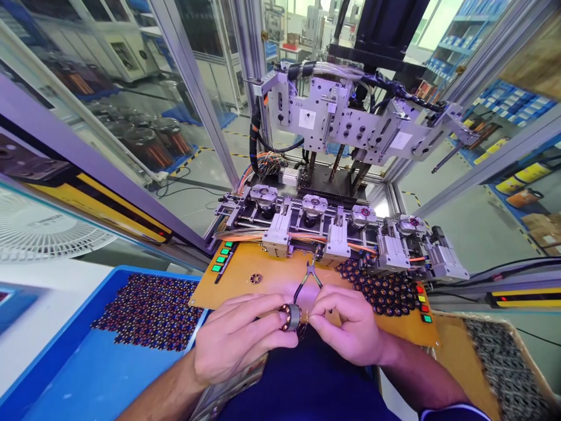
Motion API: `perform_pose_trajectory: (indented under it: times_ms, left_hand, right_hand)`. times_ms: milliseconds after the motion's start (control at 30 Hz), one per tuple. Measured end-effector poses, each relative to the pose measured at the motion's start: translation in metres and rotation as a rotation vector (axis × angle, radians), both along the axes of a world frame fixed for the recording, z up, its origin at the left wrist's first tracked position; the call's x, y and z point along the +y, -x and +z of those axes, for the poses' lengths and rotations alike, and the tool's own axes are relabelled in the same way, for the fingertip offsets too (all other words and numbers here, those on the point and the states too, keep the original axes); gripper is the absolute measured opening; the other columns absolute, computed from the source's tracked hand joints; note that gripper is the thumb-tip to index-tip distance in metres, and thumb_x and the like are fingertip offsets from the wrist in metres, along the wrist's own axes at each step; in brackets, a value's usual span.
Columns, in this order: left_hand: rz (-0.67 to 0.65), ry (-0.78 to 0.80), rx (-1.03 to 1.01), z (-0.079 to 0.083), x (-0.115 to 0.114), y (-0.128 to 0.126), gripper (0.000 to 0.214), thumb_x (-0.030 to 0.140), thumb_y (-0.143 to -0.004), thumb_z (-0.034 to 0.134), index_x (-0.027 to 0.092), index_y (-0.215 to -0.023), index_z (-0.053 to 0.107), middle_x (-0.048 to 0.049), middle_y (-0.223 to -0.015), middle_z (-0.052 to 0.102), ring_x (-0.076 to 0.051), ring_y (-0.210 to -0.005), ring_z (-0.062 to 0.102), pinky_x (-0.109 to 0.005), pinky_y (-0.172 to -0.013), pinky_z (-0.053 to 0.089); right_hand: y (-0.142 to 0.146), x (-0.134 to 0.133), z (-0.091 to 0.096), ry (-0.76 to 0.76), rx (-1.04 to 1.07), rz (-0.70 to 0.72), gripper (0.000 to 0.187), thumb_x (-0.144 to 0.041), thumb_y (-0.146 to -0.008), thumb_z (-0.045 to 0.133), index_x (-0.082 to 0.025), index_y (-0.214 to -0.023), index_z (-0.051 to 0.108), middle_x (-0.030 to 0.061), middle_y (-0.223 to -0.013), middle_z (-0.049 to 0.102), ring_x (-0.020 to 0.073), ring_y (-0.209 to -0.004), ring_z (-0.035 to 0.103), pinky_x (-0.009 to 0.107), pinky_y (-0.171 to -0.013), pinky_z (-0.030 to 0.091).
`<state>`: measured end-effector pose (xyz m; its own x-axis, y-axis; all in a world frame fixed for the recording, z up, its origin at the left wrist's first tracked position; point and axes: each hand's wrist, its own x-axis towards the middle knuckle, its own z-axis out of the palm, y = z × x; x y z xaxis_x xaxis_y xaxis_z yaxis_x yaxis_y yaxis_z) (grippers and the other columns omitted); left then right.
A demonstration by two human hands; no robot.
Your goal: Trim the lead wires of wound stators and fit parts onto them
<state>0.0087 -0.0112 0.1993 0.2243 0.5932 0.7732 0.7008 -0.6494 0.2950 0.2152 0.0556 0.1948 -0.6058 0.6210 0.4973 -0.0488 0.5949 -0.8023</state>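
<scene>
Between the fingers of my left hand point(243, 333) is a small ring-shaped motor stator point(293, 317) with a grey outer band and copper windings, held on its side. Thin copper wires point(305, 317) stick out of its right face. My right hand point(348, 321) pinches the ends of these wires between thumb and forefinger. Just beyond the hands, a pair of cutting pliers point(310, 275) lies on the orange panel point(236, 292) with its jaws pointing away from me. One loose stator core point(255, 279) rests on the panel to the left.
A winding machine's fixture row point(314, 204) spans the panel's far side. Many dark stators point(385, 295) are packed at the right. The blue tray point(79, 380) at left holds rows of stators point(149, 307). Grey cores point(504, 356) fill a box at far right; a white fan point(44, 228) stands left.
</scene>
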Motion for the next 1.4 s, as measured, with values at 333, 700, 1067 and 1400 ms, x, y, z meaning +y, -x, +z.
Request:
perform_pose_trajectory:
  times_ms: [333,700,1067,1400]
  left_hand:
    - [-0.046,0.001,-0.01,0.005,0.002,-0.007,0.022,0.034,-0.089,0.063,0.013,-0.081,0.067,-0.0061,-0.081,0.078,-0.012,-0.074,0.075,-0.018,-0.073,0.06]
    - [-0.172,0.022,-0.247,-0.001,0.003,-0.009,0.021,0.027,-0.081,0.074,0.015,-0.091,0.059,-0.0056,-0.082,0.077,-0.013,-0.075,0.075,-0.021,-0.076,0.061]
    - [-0.128,-0.031,-0.094,0.004,-0.003,-0.003,0.016,0.031,-0.085,0.069,0.016,-0.088,0.064,-0.0065,-0.085,0.079,-0.012,-0.071,0.074,-0.02,-0.074,0.061]
    - [-0.091,-0.073,-0.157,0.002,-0.008,-0.004,0.025,0.035,-0.078,0.075,0.017,-0.088,0.062,-0.0066,-0.08,0.08,-0.014,-0.072,0.076,-0.02,-0.076,0.062]
  right_hand:
    - [0.001,-0.002,0.0,0.055,-0.061,0.089,0.009,-0.016,-0.09,0.061,-0.015,-0.082,0.064,0.0039,-0.07,0.065,0.011,-0.063,0.058,0.023,-0.059,0.047]
    - [0.006,-0.007,-0.007,0.157,-0.068,0.075,0.015,-0.023,-0.091,0.056,-0.017,-0.078,0.061,0.0008,-0.064,0.056,0.0117,-0.06,0.05,0.024,-0.058,0.041]
    - [0.014,-0.019,-0.007,0.152,-0.029,0.034,0.013,-0.02,-0.091,0.058,-0.017,-0.078,0.062,0.0002,-0.063,0.056,0.0102,-0.056,0.049,0.022,-0.053,0.039]
    - [0.018,-0.023,-0.004,0.218,-0.044,0.031,0.024,-0.03,-0.092,0.059,-0.016,-0.072,0.06,-0.0008,-0.059,0.055,0.009,-0.053,0.048,0.022,-0.052,0.039]
